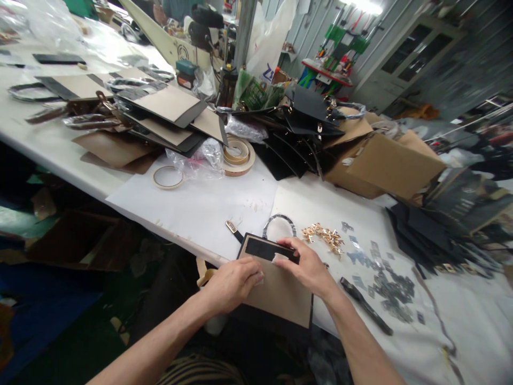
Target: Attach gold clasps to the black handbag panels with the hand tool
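A flat bag panel (280,299), beige-faced with black edges and a dark strip (260,249) near its top, leans at the table's front edge. My right hand (308,269) grips its upper right edge, thumb on the face. Beside that thumb is a small whitish piece (277,258), perhaps tape. My left hand (235,283) is closed over the panel's left side, fingers pinched at a pale bit that I cannot make out. A wrapped loop handle (280,218) and a black strap with a gold buckle (232,227) stick out beyond the panel's top.
Gold fasteners (324,236) and flat metal pieces (390,289) lie to the right, near a black-handled tool (366,306). Tape rolls (238,155), stacked panels (172,104), black bag parts (296,144) and a cardboard box (395,163) stand farther back. A tape ring (168,186) lies left.
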A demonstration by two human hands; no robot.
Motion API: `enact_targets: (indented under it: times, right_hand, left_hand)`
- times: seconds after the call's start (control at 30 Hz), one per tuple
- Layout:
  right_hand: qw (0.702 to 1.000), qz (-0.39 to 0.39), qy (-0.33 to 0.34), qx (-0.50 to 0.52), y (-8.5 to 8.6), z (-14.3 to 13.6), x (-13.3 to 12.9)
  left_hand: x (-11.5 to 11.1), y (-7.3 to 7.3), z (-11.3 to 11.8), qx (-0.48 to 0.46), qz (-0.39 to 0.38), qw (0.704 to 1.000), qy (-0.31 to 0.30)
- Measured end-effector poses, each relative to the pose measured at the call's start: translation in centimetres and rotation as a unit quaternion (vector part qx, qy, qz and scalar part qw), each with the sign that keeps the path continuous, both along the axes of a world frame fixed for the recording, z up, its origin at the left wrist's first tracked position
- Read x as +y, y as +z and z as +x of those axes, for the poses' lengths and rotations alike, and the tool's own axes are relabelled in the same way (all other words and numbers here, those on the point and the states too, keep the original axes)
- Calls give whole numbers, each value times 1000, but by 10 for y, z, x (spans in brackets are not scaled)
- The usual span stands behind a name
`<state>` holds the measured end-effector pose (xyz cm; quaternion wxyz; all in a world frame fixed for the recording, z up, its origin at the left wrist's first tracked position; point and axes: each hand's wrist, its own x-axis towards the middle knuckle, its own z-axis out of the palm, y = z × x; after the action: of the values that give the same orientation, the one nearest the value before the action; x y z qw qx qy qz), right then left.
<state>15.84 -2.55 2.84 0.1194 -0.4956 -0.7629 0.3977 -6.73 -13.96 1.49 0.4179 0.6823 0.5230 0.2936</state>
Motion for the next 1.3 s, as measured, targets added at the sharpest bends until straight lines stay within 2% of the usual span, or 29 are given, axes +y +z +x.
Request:
enact_targets:
  times: [0.13, 0.23, 0.3, 0.4, 0.53, 0.67, 0.73, 0.8, 0.9, 0.97, 1.03, 1.1, 1.3]
  right_hand:
    - [994, -91, -2, 52, -9, 0, 15]
    - [986, -126, -23, 110, -19, 1, 18]
    - [987, -103, -40, 118, -24, 2, 16]
    - [995, -21, -41, 93, -24, 6, 9]
    - [998, 28, 17, 57, -18, 7, 2]
    - [998, 67, 10, 19, -20, 7, -4]
    - [997, 82, -2, 16, -28, 11, -6]
    - [996, 84, -10, 19, -40, 17, -3]
    - [994, 105, -36, 21, -65, 24, 7]
    - [993, 108, -41, 22, -77, 27, 12]
    - [993, 109, -42, 26, -82, 28, 13]
    - [992, 117, -46, 31, -81, 27, 9]
    - [987, 140, -60, 59, -63, 16, -2]
  left_hand:
    - [-4, -2, 2, -10, -1, 1000, 12]
    - [-6, -4, 4, -16, 1, 1000, 21]
    - [-6, -5, 4, -18, 4, 1000, 25]
    - [-6, -7, 5, -20, 5, 999, 28]
    - [-7, -9, 6, -32, 4, 998, 48]
    - [-18, -12, -2, -104, 12, 992, 70]
    - [-27, -16, -12, -160, 4, 981, 110]
    - [-35, -23, -29, -180, 13, 963, 200]
    - [-45, -35, -66, -144, 62, 919, 362]
    - [-49, -42, -90, -120, 73, 894, 426]
    - [-51, -45, -107, -105, 62, 884, 452]
    - [-49, -47, -114, -100, 44, 883, 456]
    - [-38, -49, -102, -42, 44, 895, 442]
